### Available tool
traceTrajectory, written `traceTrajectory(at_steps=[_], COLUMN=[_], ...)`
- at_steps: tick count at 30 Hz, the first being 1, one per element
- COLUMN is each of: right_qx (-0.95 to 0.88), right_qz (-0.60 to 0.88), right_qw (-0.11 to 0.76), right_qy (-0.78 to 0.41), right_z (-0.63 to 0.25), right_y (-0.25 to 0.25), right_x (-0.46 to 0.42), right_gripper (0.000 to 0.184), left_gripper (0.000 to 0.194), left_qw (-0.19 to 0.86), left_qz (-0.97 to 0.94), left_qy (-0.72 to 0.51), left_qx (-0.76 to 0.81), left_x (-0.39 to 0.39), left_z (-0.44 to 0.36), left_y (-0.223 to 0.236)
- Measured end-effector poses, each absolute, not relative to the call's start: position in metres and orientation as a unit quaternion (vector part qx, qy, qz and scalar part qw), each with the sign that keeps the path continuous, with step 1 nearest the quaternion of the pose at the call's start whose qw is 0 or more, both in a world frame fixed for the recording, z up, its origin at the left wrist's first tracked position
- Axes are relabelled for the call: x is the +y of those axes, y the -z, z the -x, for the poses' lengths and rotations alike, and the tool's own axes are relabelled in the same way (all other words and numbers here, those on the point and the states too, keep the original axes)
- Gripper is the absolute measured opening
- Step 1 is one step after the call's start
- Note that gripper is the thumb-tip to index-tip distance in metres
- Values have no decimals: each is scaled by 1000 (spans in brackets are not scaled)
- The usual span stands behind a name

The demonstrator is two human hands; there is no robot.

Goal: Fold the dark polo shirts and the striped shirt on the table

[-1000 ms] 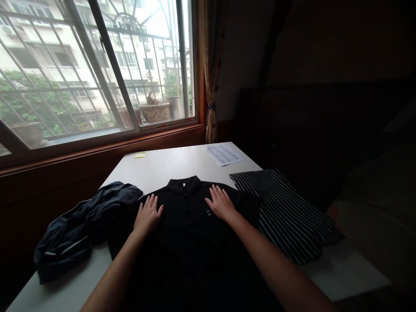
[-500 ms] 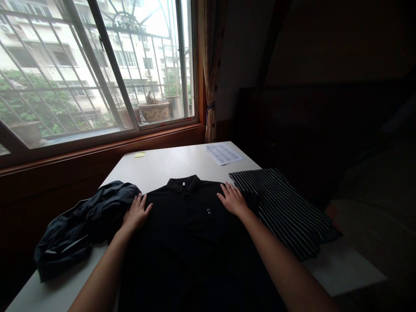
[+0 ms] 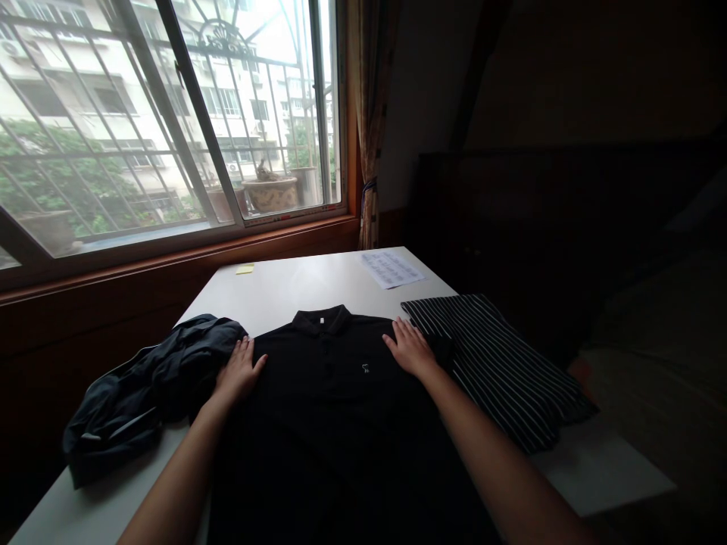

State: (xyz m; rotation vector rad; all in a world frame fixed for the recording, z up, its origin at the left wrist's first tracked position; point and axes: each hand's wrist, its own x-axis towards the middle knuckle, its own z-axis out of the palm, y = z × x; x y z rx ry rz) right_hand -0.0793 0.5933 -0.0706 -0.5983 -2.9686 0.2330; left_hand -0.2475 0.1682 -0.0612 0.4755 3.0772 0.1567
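A black polo shirt [image 3: 329, 416] lies spread front side up, its collar pointing away from me and a small pale emblem on the chest. My left hand [image 3: 238, 369] rests flat on the shirt's left shoulder area, fingers stretched out. Flat on the opposite shoulder lies my right hand [image 3: 410, 348], its fingers also extended. Close by my left hand is a crumpled dark garment [image 3: 164, 378] with pale trim. A striped black-and-white cloth [image 3: 494, 363] lies to the right, near my right hand and forearm.
All the clothes lie on a white table [image 3: 284, 291]. A printed sheet of paper [image 3: 393, 270] and a yellow sticky note [image 3: 244, 269] are toward its far end. Beyond stand a barred window [image 3: 187, 113] and a tied curtain [image 3: 370, 136].
My right hand has shifted very slightly to the right on the shirt. Otherwise the hands and garments look almost the same.
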Motion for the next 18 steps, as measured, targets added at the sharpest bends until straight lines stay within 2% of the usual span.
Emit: traceTrajectory(at_steps=[3,10,14,16,18], right_qx=[-976,-975,-980,-982,-985], right_qz=[198,206,162,116,74], right_qw=[58,46,112,142,136], right_qy=[-76,-62,-43,-51,-75], right_z=[79,83,88,94,103], right_y=[71,72,59,52,49], right_x=[592,592,577,562,545], right_gripper=[78,76,62,55,52], left_gripper=[71,50,41,42,47], left_qw=[-10,-158,-144,-126,-114], left_qz=[-162,-310,-339,-337,-327], left_qy=[-51,-7,-24,-38,-42], left_qx=[985,937,929,932,937], left_x=[168,178,206,224,240], left_z=[244,220,205,202,205], left_y=[61,40,30,33,42])
